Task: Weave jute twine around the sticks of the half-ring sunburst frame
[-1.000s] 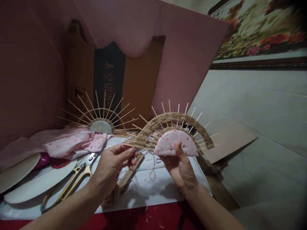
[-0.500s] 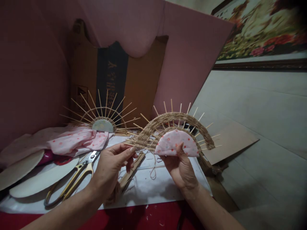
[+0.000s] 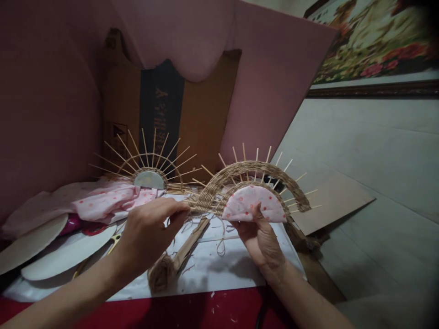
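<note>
My right hand (image 3: 259, 237) grips a half-round woven fan (image 3: 255, 203) at its straight lower edge, thumb on the pink dotted cloth in front and fingers behind. Thin sticks radiate from the cloth half-disc, and a broad arched band of twisted twine (image 3: 236, 171) is woven through them. At the fan's left end my left hand (image 3: 156, 226) is closed in a pinch beside the lowest stick tips. What lies between those fingertips is too small to make out. A loop of twine (image 3: 221, 246) dangles under the fan.
Behind on the left stands a second stick fan (image 3: 149, 178) near crumpled pink cloth (image 3: 106, 201). White half-round boards (image 3: 68, 253) and partly hidden scissors (image 3: 115, 242) lie at left. A twine ball (image 3: 161, 274) and a brown strip (image 3: 190, 244) rest on the white sheet (image 3: 236, 269).
My left hand has shifted slightly up and turned, its back now more toward me, covering most of the scissors and uncovering the twine ball. The right hand and fan are nearly still.
</note>
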The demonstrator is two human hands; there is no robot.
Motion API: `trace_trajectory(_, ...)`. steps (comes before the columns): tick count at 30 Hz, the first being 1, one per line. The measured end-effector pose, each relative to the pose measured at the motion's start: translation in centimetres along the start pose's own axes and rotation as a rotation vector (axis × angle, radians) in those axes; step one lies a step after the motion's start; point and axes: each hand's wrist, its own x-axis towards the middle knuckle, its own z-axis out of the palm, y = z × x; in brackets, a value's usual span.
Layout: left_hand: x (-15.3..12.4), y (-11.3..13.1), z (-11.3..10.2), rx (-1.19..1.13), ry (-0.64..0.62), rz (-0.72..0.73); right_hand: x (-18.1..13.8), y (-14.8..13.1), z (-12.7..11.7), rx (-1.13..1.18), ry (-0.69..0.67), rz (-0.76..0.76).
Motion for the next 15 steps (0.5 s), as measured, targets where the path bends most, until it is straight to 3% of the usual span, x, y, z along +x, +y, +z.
trace_trajectory(3, 0.57, -0.35, -0.72, 0.195, -0.002, 0.160, -0.01, -0.06, -0.16, -0.032, 0.008, 0.016)
trace_trajectory(6, 0.76, -0.68, -1.11, 0.162, 0.034, 0.166, 0.07, -0.17, -0.34, -0.044, 0.026, 0.034)
trace_trajectory(11, 0.24, -0.84, -0.95, -0.150, 0.103, -0.027, 0.30, -0.37, -0.48, 0.000, 0.039, 0.044)
trace_trajectory(15, 0.25, -0.39, -0.27, -0.455, 0.017, -0.296, 0.14, -0.42, -0.37, 0.026, 0.013, 0.092)
